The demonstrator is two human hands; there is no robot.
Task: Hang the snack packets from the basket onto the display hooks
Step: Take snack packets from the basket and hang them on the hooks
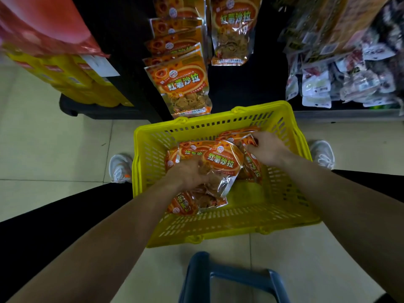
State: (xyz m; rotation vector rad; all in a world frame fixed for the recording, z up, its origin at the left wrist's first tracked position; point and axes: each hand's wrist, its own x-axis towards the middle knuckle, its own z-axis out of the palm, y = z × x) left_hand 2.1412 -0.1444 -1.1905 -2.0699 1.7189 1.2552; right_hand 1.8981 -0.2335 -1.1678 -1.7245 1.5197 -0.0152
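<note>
- Snack packets (196,200) lie in a loose heap inside a yellow basket (218,221), which stands on the tiled floor (54,149) below the display rack.
- Left hand (188,173): the fingers curl down onto the clear lower half of the top packet (220,162) and grip it against the heap.
- Right hand (266,149): the fingertips are drawn together at the upper edge of another packet (251,165) at the right of the heap. It appears to be a pinch, though the back of the hand hides the fingertips.
- Both forearms are bare and reach down into the basket from either side.
- The packets are glossy orange film pouches, with a crinkled see-through window showing brown crisp-like pieces and a silvery sealed edge.
- Each carries an oval label with green characters 红薯沙拉 and the small lettering HONGSHUSHALA above.
- The basket is hard plastic, rectangular, with slotted walls and floor.
- Hanging packets (183,84) of the same kind overlap in a column on the dark rack just above the basket's far rim. One more pouch (232,29) hangs beside them to the right.
- A white shoe (120,168) shows at each side of the basket.
</note>
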